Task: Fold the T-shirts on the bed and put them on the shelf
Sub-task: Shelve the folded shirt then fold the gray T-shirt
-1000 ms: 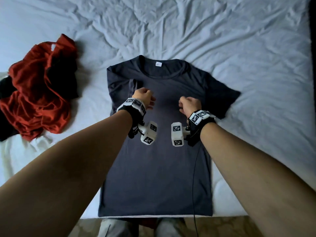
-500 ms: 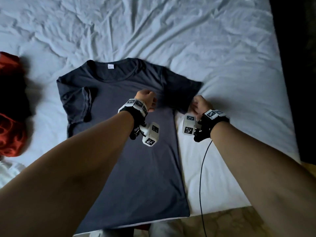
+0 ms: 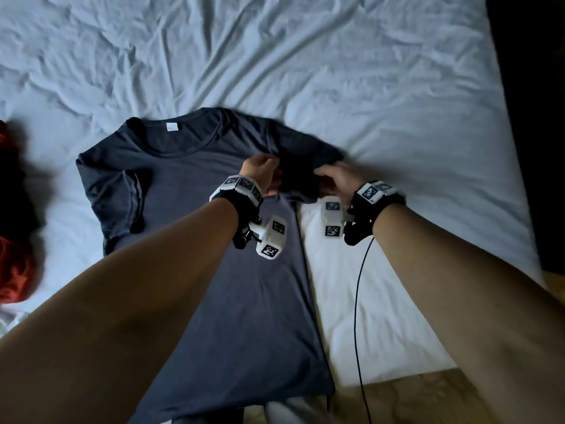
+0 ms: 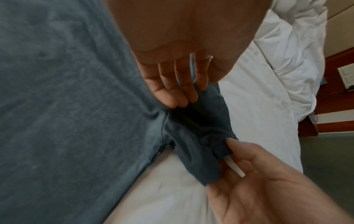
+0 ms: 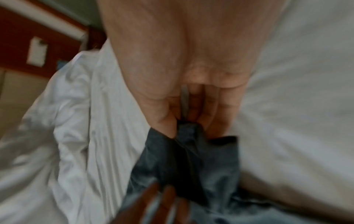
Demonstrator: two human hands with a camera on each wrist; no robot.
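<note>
A dark grey-blue T-shirt (image 3: 189,185) lies flat on the white bed (image 3: 336,71), collar at the far side, its left sleeve (image 3: 122,203) folded inward. My right hand (image 3: 327,175) pinches the hem of the right sleeve (image 3: 305,163) between thumb and fingers (image 5: 184,125) and holds it raised off the sheet. My left hand (image 3: 269,175) is just left of it. Its straight fingers (image 4: 178,97) touch the cloth at the sleeve seam (image 4: 164,124).
A red garment (image 3: 12,270) and a black one (image 3: 15,194) lie at the left edge. The bed's front edge meets patterned floor (image 3: 412,399) at the near right. A black cable (image 3: 356,301) hangs from my right wrist. A crumpled duvet (image 4: 296,60) and wooden furniture (image 4: 335,106) lie beyond.
My right hand left the shirt's chest, went to the right sleeve and took hold of its hem. My left hand slid right to the sleeve seam. The view swung right.
</note>
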